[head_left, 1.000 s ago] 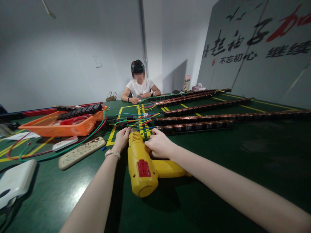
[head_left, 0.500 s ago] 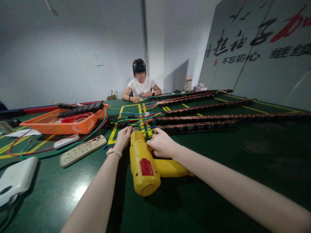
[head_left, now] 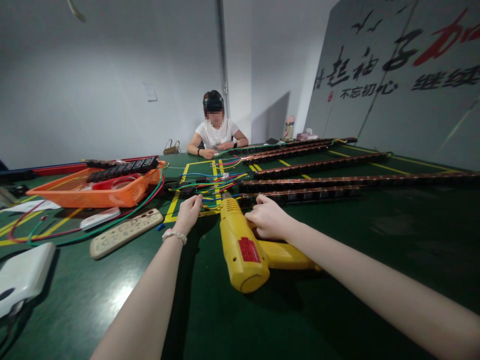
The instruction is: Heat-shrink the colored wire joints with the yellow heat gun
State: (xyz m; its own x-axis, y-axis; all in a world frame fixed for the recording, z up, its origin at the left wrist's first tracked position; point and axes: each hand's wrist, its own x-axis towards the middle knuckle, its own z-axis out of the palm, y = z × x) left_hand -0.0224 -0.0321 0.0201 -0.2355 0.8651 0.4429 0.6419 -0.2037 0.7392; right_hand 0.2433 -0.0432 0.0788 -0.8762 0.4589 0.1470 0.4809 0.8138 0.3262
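A yellow heat gun (head_left: 240, 245) with a red label lies in front of me, its metal nozzle facing away toward a bundle of coloured wires (head_left: 213, 187). My right hand (head_left: 270, 218) is closed at the gun's right side, above its handle; the fingers' grip is partly hidden. Left of the nozzle, my left hand (head_left: 190, 212) is pinched closed on thin wires at the bundle's near side. The nozzle stands apart from the left fingertips. Long black strips with copper-coloured lines (head_left: 300, 195) run right from the wires.
On the left stand an orange basket (head_left: 123, 199) holding black parts, a beige power strip (head_left: 127, 232), a white flat object (head_left: 100, 219) and a white box with a cable (head_left: 28, 272). Across the green table (head_left: 337, 310) sits another person (head_left: 217, 132).
The heat gun and my right hand have moved right together, taking the nozzle away from my left fingertips. My left hand has hardly moved.
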